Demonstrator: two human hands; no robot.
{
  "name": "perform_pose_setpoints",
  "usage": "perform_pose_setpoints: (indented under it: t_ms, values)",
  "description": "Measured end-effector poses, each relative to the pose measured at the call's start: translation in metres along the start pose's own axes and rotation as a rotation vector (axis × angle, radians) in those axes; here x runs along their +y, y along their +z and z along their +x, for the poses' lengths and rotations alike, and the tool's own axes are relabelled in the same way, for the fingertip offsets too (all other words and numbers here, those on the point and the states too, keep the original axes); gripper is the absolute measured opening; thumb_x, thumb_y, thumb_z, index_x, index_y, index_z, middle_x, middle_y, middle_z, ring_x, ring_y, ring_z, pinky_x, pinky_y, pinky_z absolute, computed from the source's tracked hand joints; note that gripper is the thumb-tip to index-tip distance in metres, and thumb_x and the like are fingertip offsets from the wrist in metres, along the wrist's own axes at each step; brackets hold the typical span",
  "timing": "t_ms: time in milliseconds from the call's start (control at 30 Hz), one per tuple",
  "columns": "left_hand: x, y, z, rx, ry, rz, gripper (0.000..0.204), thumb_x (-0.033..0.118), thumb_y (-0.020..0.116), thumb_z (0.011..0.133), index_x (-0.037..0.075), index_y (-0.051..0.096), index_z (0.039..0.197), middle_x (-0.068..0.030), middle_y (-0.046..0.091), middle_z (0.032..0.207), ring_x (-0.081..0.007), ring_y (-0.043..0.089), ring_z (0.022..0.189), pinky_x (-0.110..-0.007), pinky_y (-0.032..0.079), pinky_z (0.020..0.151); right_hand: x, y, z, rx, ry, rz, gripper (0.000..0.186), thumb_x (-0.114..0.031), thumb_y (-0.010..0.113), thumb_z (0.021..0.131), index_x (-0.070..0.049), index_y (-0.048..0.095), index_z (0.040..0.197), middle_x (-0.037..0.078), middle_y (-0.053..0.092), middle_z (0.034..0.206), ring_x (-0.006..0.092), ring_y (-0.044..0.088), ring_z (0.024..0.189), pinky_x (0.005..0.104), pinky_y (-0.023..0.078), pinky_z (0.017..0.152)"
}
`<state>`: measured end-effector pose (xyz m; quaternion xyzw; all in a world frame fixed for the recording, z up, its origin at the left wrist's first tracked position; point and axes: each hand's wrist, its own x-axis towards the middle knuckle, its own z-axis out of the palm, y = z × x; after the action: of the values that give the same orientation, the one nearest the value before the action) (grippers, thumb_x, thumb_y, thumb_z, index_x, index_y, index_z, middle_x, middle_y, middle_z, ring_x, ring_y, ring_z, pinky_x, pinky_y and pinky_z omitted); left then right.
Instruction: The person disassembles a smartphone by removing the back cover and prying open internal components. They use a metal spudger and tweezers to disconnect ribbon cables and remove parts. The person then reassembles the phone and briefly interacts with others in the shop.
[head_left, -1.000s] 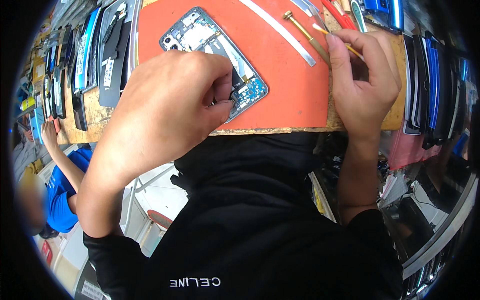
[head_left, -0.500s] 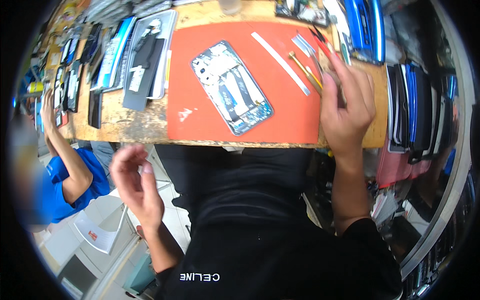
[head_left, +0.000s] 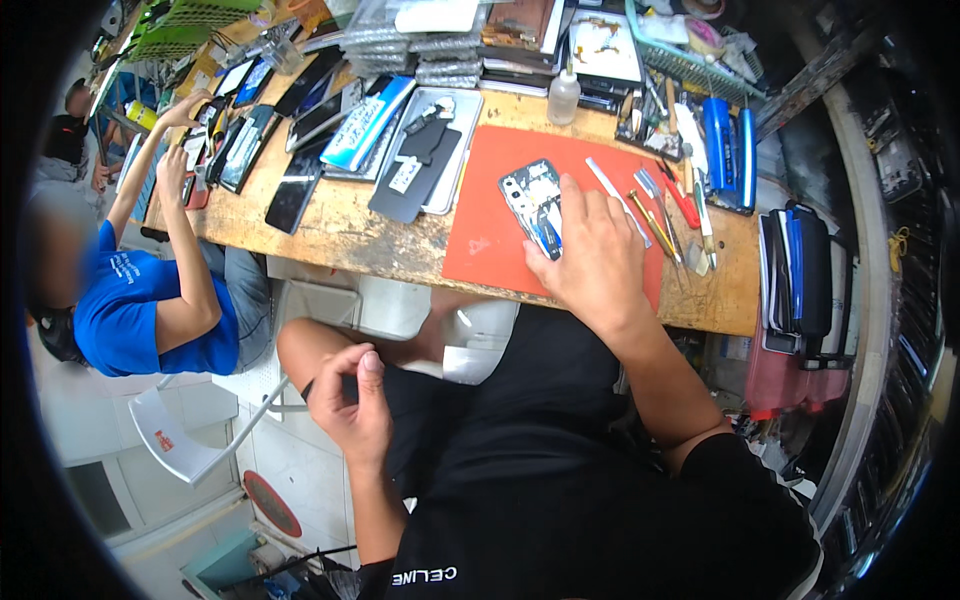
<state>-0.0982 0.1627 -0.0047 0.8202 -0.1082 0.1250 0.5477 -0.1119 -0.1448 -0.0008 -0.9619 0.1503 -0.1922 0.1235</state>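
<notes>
A phone point(head_left: 529, 190) with its back off and inner parts bare lies on the orange mat point(head_left: 480, 245). My right hand point(head_left: 605, 260) reaches over its lower half, fingers stretched and thumb apart at the phone's left edge. That hand covers the phone's lower end, and whether it grips the phone is unclear. My left hand point(head_left: 352, 405) hangs above my lap off the table, fingers curled in and thumb against them, with nothing visible in it. Right of the phone lie a white strip point(head_left: 618, 200), a brass-coloured screwdriver point(head_left: 640, 215), tweezers point(head_left: 652, 190) and red-handled pliers point(head_left: 681, 203).
Left of the mat stands a pale tray point(head_left: 462, 140) with dark flat parts. Several phones point(head_left: 294, 196) lie farther left. A clear bottle point(head_left: 564, 98) stands behind the mat. At the left, a person in a blue shirt point(head_left: 150, 300) works at the same table point(head_left: 350, 240).
My right hand has moved left from the tools to over the phone. The left hand's fingers have curled in. The view has shifted, showing more of the table's far side and left.
</notes>
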Motion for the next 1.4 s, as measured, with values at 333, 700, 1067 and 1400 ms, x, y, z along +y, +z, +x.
perform_pose_setpoints:
  t_ms: [333,700,1067,1400]
  values:
    - [-0.026,0.082,0.131,-0.125,0.207,0.368,0.044,0.021,0.078,0.099,-0.001,0.063,0.133,-0.0176,0.07,0.096,-0.035,0.07,0.094,-0.047,0.054,0.085,0.013,0.022,0.007,0.182,-0.029,0.096,0.063,-0.025,0.087,0.072,0.002,0.068,0.126,0.016,0.065,0.116,0.0352,0.061,0.109,0.0489,0.048,0.097]
    - [0.015,0.059,0.152,-0.21,-0.571,-0.637,0.026,0.009,0.066,0.106,0.01,0.059,0.131,0.0045,0.066,0.083,-0.0025,0.054,0.067,-0.02,0.039,0.059,0.015,0.019,0.009,0.148,-0.031,0.137,0.06,-0.026,0.088,0.074,-0.001,0.069,0.125,0.014,0.063,0.12,0.0346,0.058,0.111,0.0494,0.045,0.097]
    - [0.011,0.116,0.048,-0.367,-0.273,-0.623,0.05,-0.002,0.073,0.105,-0.002,0.05,0.15,-0.0005,0.067,0.096,-0.0057,0.061,0.089,-0.023,0.052,0.084,-0.031,0.002,-0.002,-0.151,0.303,1.292,0.052,-0.007,0.071,0.106,0.006,0.05,0.151,0.015,0.068,0.135,0.0172,0.066,0.12,0.0336,0.053,0.106]
    - [0.058,0.138,0.042,-0.437,0.492,-0.277,0.038,-0.003,0.087,0.082,-0.001,0.074,0.118,-0.0112,0.075,0.09,-0.0289,0.073,0.082,-0.038,0.058,0.073,-0.003,-0.001,-0.01,-0.256,0.26,1.716,0.066,-0.034,0.062,0.109,0.01,0.045,0.156,0.015,0.069,0.125,0.0153,0.069,0.108,0.0318,0.057,0.093]
